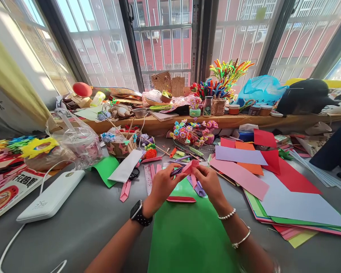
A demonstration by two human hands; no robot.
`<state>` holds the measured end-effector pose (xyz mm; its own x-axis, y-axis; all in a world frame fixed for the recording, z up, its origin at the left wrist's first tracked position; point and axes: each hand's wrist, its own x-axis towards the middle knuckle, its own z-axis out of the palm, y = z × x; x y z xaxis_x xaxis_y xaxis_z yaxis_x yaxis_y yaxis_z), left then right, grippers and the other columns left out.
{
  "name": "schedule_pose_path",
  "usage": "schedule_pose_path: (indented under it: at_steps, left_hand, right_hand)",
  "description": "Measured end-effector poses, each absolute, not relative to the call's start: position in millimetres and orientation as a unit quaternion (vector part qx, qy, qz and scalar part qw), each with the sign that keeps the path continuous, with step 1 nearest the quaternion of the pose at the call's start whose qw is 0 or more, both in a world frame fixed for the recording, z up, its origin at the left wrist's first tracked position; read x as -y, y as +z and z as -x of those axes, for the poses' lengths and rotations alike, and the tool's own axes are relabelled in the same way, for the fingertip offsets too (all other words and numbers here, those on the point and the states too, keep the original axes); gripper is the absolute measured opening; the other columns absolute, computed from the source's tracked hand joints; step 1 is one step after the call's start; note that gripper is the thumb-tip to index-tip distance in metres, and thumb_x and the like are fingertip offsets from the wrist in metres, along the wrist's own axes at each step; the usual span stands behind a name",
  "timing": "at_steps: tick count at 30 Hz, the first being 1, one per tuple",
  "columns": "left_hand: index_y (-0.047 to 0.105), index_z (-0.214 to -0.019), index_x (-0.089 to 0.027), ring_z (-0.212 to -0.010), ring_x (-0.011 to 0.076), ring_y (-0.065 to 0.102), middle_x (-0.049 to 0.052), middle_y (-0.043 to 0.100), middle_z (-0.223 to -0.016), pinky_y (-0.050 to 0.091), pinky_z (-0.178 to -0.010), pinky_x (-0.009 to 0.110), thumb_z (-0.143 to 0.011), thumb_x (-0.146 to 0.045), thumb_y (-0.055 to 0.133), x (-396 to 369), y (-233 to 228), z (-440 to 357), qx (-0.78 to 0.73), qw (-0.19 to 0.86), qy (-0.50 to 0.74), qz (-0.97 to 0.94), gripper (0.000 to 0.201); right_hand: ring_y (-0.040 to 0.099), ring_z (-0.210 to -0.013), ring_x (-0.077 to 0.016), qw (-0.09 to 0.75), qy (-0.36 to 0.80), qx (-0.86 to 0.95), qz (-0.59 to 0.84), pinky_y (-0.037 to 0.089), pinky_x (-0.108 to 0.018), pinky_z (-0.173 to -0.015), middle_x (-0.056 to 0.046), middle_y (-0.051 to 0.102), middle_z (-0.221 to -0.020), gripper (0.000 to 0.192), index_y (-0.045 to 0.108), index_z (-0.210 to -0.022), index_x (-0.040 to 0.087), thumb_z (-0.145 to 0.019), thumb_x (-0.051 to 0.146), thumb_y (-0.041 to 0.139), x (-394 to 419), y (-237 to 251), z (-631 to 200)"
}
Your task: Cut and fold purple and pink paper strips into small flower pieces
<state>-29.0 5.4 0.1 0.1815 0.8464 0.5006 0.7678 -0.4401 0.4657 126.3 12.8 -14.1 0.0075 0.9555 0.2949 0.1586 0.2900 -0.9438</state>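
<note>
Both hands met over a green sheet point(187, 235) on the grey table point(82, 223). The left hand point(163, 185) and right hand point(208, 182) pinched a small folded pink paper point(191, 167) between their fingertips. A stack of coloured paper point(287, 201) lay just right; a white power bank point(52, 195) lay left.

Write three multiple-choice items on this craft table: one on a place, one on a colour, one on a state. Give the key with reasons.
1. Where does the white power bank lie?
A. Left of the hands
B. On the paper stack
C. On the window ledge

2. What colour is the big sheet under the hands?
A. Blue
B. Green
C. Orange

3. How is the pink folded paper held?
A. Lying untouched
B. By one hand only
C. Pinched between both hands

Key: 1 A, it lies on the grey table by the left forearm. 2 B, it is plainly green. 3 C, the left hand and right hand both grip it.
</note>
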Motion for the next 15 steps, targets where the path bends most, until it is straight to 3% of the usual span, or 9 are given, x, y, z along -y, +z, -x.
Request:
schedule_pose_path:
  at_steps: [7,12,15]
  left_hand:
    - [0.064,-0.071,-0.015,-0.048,0.0099,0.048,-0.002,0.06,-0.054,0.034,-0.045,0.019,-0.071,-0.048,0.051,-24.9,-0.1,25.6,-0.497,0.299,0.356,-0.733,0.035]
    - [0.062,-0.066,-0.013,-0.047,0.0091,0.044,-0.003,0.054,-0.05,0.031,-0.045,0.019,-0.071,-0.046,0.052,-27.6,3.3,20.2,-0.481,0.338,0.353,-0.728,0.035]
    - [0.061,-0.064,-0.013,-0.047,0.0085,0.04,-0.003,0.049,-0.049,0.028,-0.045,0.02,-0.072,-0.045,0.05,-26.6,-0.7,16.1,-0.492,0.297,0.354,-0.737,0.035]
  right_hand:
    - [0.05,-0.053,-0.0136,0.515,0.302,0.63,0.497,0.036,-0.023,-0.05,-0.002,0.059,-0.057,0.025,0.063,-0.067,0.012,-0.074,0.031,0.048,-13.5,-13.0,-128.0]
    - [0.054,-0.057,-0.0159,0.519,0.282,0.635,0.498,0.039,-0.024,-0.053,-0.003,0.063,-0.063,0.023,0.066,-0.072,0.014,-0.074,0.032,0.05,-12.1,-10.5,-129.0]
    - [0.056,-0.058,-0.0166,0.521,0.273,0.628,0.509,0.04,-0.025,-0.054,-0.004,0.064,-0.064,0.022,0.066,-0.071,0.015,-0.074,0.031,0.05,-11.5,-11.0,-129.9]
